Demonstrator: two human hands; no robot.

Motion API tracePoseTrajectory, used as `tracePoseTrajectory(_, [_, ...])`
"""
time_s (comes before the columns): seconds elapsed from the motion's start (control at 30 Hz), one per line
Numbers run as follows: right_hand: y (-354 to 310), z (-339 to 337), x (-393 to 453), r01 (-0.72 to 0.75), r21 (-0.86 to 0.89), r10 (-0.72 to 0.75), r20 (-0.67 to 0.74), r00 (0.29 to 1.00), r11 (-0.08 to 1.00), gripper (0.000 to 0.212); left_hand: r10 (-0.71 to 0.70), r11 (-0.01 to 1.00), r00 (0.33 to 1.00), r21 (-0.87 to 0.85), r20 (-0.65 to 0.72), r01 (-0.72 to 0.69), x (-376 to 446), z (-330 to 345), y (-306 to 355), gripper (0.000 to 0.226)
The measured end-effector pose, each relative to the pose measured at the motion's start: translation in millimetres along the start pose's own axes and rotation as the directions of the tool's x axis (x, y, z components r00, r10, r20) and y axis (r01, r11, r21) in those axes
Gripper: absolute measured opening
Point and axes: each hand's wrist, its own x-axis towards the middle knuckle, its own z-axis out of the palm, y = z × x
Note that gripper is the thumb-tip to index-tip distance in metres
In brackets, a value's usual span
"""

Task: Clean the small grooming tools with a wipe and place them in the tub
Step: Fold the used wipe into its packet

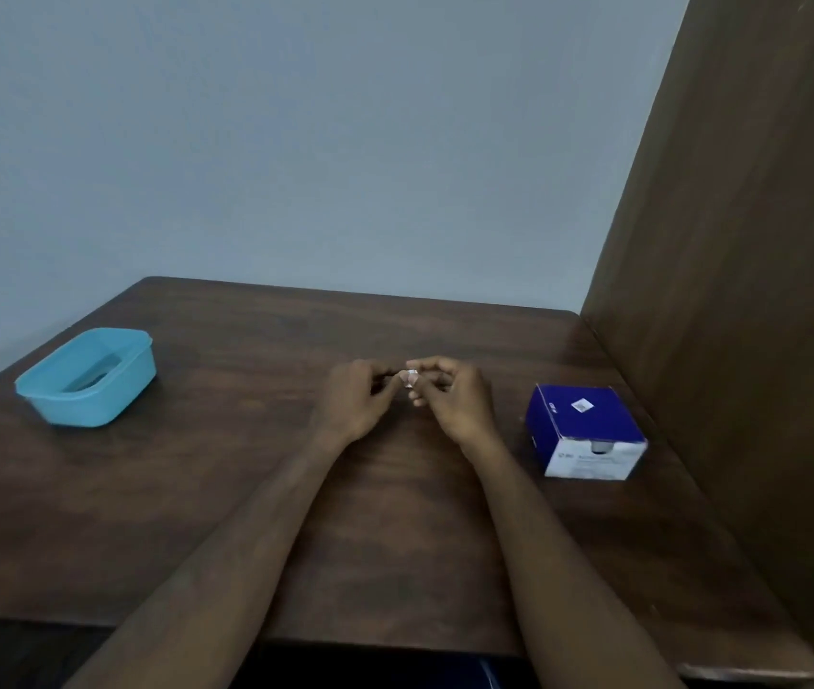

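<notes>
Left hand and right hand both pinching small white wipe between fingertips; tub sitting well left of left hand; blue box near right hand.

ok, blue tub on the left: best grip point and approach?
Take the blue tub by its near long wall, from above: it sits upright and open-topped, rim exposed. The left hand is nearer, though both hands are busy pinching a small white item.

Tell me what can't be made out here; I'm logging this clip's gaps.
Head view:
- Small white item pinched between left hand and right hand: too small, fingers cover it.
- Blue tub contents: dim, blurred.
- Blue box print: too small to read.
</notes>
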Motion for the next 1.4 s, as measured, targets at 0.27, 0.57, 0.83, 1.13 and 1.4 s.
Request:
tracePoseTrajectory(0.27, [-19.2, -18.8, -79.2, -0.019, -0.13, 0.01, -0.069, 0.998, 0.991, 0.019, -0.099, 0.942, 0.949, 0.337, 0.298, -0.008, -63.4, -5.6, 23.1, 0.058])
tracePoseTrajectory(0.57, [-38.8, -66.7, -185.1, -0.069, -0.266, 0.013, -0.209, 0.978, 0.961, 0.011, -0.156, 0.939, 0.898, 0.344, 0.411, 0.006, -143.7, -9.4, 96.9, 0.073])
tracePoseTrajectory(0.83, [-47.1, -118.4, -287.1, -0.08, -0.303, -0.048, -0.394, 0.918, 0.95, 0.008, 0.06, 0.941, 0.927, 0.29, 0.371, -0.177, -218.7, 24.0, 177.8, 0.07])
tracePoseTrajectory(1.13, [19.9, -190.7, -434.7, -0.426, -0.101, 0.231, -0.717, 0.658, 0.899, 0.013, 0.433, 0.875, 0.795, 0.016, 0.425, -0.485, -338.5, 126.2, 268.3, 0.072])
tracePoseTrajectory(1.4, [110.0, -232.7, -531.3, -0.747, -0.119, 0.42, -0.764, 0.49, 0.654, 0.017, 0.429, 0.793, 0.455, -0.086, 0.78, -0.603, -377.6, 196.7, 266.9, 0.079])
